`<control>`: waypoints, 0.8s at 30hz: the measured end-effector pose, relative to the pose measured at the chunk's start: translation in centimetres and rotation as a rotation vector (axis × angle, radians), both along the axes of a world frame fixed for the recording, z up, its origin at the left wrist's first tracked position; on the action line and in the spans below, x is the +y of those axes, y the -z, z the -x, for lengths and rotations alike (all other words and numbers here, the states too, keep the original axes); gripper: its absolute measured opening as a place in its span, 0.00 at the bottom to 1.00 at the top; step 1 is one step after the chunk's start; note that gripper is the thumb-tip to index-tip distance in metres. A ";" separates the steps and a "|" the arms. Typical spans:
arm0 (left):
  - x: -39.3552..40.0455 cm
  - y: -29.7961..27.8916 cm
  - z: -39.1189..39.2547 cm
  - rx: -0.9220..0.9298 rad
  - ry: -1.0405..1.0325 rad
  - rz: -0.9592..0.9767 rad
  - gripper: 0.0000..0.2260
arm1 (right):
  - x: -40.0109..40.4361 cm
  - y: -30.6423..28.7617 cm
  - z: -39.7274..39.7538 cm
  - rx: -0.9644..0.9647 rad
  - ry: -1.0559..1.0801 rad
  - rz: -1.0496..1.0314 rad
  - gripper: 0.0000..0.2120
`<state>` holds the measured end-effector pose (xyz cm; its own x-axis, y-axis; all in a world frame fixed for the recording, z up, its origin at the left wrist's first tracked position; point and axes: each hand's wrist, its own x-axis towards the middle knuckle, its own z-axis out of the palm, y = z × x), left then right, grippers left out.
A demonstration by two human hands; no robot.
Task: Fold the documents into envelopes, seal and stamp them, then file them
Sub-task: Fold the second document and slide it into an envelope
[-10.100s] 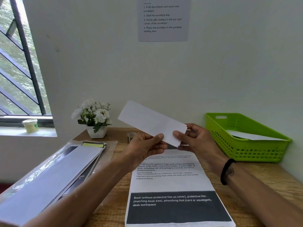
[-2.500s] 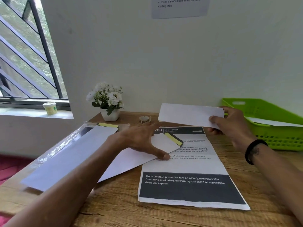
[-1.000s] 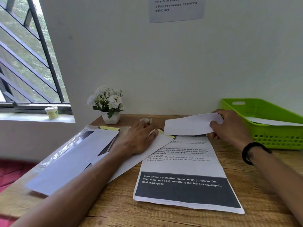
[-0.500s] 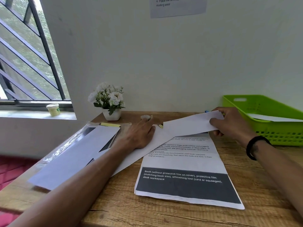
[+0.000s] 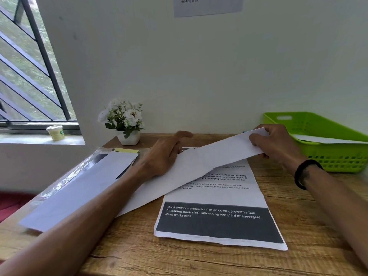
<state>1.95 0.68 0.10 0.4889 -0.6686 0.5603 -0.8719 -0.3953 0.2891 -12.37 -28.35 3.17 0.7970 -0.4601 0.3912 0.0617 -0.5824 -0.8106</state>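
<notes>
A long white envelope (image 5: 157, 190) lies slanted on the wooden desk, partly over a printed sheet (image 5: 217, 198). My left hand (image 5: 165, 156) presses down on the envelope's upper end, thumb raised. My right hand (image 5: 276, 144) pinches the far end of a folded white document (image 5: 229, 150). The document's other end meets the envelope's mouth right beside my left fingers. How far it is inside I cannot tell.
A green plastic basket (image 5: 338, 156) at the right holds one white paper (image 5: 326, 139). A plastic sleeve with more envelopes (image 5: 79, 186) lies at the left. A potted white flower (image 5: 125, 124) stands at the back by the wall. A small jar (image 5: 55, 132) sits on the windowsill.
My right hand has brought the folded document down and left until it reaches the envelope's mouth. My left hand pulled the envelope from the stack and stays pressed on it.
</notes>
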 end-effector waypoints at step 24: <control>0.4 -2.0 1.5 0.610 0.066 -0.039 0.10 | 1.0 0.0 0.2 0.089 -0.050 -0.063 0.07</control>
<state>0.48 1.08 2.08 0.6704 -0.7230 0.1667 -0.5768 -0.3664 0.7301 -12.54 -27.31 3.16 0.8497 -0.4404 0.2898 0.0156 -0.5284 -0.8488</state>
